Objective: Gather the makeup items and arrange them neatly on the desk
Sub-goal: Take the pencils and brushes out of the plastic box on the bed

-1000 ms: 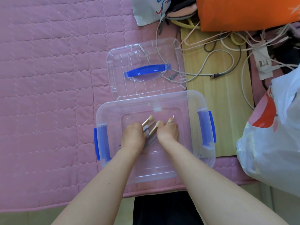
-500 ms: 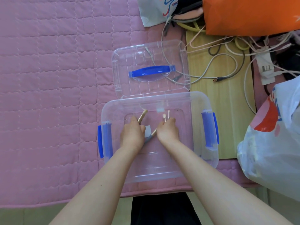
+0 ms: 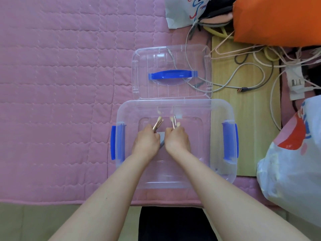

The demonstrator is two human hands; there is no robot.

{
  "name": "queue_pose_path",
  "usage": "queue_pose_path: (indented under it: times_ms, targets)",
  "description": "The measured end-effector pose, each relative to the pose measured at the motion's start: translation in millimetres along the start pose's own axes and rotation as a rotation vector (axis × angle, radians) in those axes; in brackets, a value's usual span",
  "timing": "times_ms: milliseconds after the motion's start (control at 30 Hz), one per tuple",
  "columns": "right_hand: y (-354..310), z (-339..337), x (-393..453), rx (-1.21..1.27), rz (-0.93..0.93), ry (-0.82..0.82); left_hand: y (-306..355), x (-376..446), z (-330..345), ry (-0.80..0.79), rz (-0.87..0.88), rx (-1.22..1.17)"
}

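While both hands sit low inside the clear plastic storage box [image 3: 175, 108], the makeup brushes split into two small bundles at the middle of its floor. The left hand [image 3: 146, 142] is curled round the left bundle of brushes [image 3: 157, 124], whose pale tips point toward 1 o'clock beyond the knuckles. The right hand [image 3: 177, 140] is curled round the right bundle of brushes [image 3: 174, 122], tips pointing close to 12 o'clock. The two fists lie just beside each other, and a grey strip [image 3: 162, 139] shows in the gap between them; what it is cannot be told.

The box has blue latches at 9 o'clock [image 3: 113, 142] and 3 o'clock [image 3: 229, 140]. At 12 o'clock from the box, touching its far rim, lies the clear lid [image 3: 144, 66] with a blue handle [image 3: 172, 74] across its middle. Box and lid rest mostly on a pink quilted bed cover [image 3: 60, 84] that spreads out toward 9 o'clock.

At 2 o'clock a wooden board [image 3: 246, 129] carries a tangle of cables [image 3: 243, 70] and a white plug adapter [image 3: 296, 82]. Farther out at 1 o'clock sits an orange bag [image 3: 278, 20], with a white printed bag [image 3: 180, 13] beside it at 12 o'clock. At 4 o'clock a white plastic bag with red print [image 3: 293, 162] bulges near the box's right latch.
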State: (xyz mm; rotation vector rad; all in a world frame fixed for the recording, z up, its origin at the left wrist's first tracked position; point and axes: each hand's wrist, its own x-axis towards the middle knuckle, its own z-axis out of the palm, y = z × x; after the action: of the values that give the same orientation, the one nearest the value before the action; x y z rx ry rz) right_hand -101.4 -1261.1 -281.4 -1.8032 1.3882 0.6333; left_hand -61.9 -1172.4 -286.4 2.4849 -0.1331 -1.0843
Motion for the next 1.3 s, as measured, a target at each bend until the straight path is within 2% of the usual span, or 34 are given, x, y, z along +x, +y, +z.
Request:
queue_pose_path:
  times_ms: [133, 267, 400, 633, 833, 1067, 1300]
  targets:
    - [-2.8, -22.8, -13.0, 0.111, -0.077, -0.052, 12.2, -18.8, -10.7, 0.041, 0.043, -0.047]
    - [0.2, -58.0, -45.9, 0.364, -0.102, -0.25, 30.4, -53.1, -25.6, 0.101, 0.047, -0.129]
    - [-5.0, -100.0, -87.8, 0.431, -0.077, -0.304, 51.7, -103.7, -48.6, 0.191, 0.041, -0.258]
    - [-1.4, -166.9, -170.1, 0.288, -0.407, -0.337, 75.8, -203.0, -90.2, 0.345, -0.011, -0.602]
    - [-0.1, -198.9, -251.8, 0.338, -0.412, -0.48, 87.6, -295.5, -120.4, 0.34, -0.049, -0.812]
    - [-3.5, -212.3, -348.7, 0.289, -0.548, -0.662, 85.7, -394.5, -144.2, 0.546, -0.088, -1.031]
    - [-14.2, -185.9, -422.4, 0.102, -0.725, -0.722, 48.3, -465.8, -167.8, 0.731, -0.12, -1.165]
